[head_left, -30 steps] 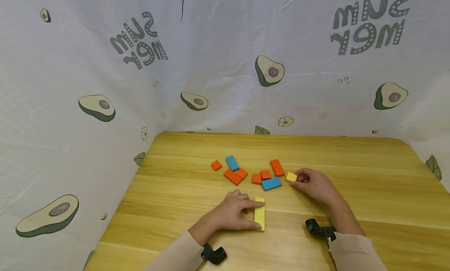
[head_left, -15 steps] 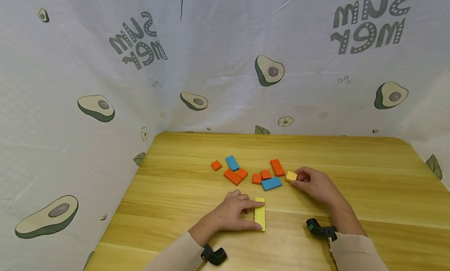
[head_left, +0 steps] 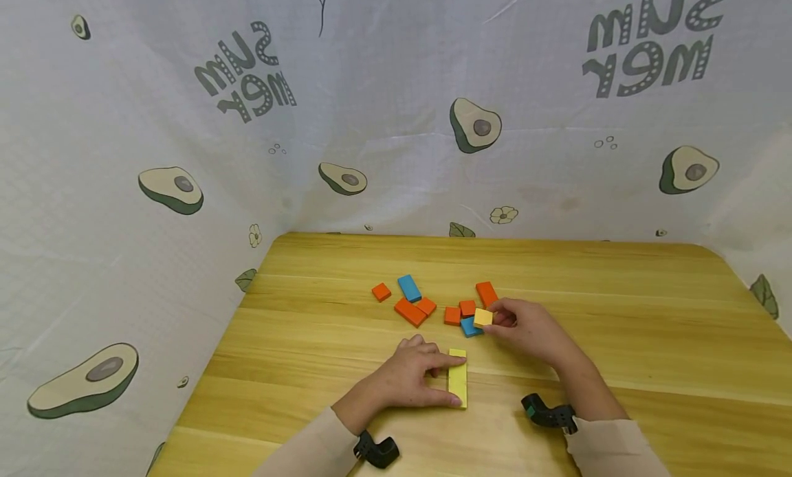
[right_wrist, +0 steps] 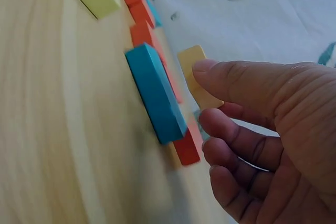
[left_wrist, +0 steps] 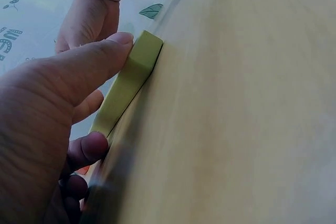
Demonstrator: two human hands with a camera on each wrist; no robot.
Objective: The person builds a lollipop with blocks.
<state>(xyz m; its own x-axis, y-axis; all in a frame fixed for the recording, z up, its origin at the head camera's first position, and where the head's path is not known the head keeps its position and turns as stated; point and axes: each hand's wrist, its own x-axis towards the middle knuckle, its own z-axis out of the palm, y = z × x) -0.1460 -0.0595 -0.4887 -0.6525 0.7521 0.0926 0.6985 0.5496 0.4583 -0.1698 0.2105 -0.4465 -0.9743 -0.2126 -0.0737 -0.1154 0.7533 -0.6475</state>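
Observation:
A long yellow block [head_left: 458, 381] lies on the wooden table, and my left hand [head_left: 402, 377] holds it between thumb and index finger near its two ends. My right hand [head_left: 535, 333] pinches a small pale-yellow block [head_left: 483, 317] between thumb and fingers. That piece hovers over a blue block [head_left: 470, 328] and hides part of it. Just behind the blue block sit two small orange-red blocks [head_left: 452, 316], and a longer orange-red block [head_left: 486, 293] stands farther back. In the right wrist view the pale-yellow block [right_wrist: 197, 72] is apart from the blue block [right_wrist: 155, 93].
Left of these lies another group: a blue block [head_left: 409, 287], a longer orange-red block [head_left: 410, 312] and two small orange-red blocks [head_left: 381, 292]. A white printed cloth [head_left: 396, 119] hangs behind and to the sides of the table [head_left: 650, 312].
My right hand has moved left with the small pale-yellow block, from beside the longer orange-red block to above the blue one. The left hand and long yellow block have stayed in place.

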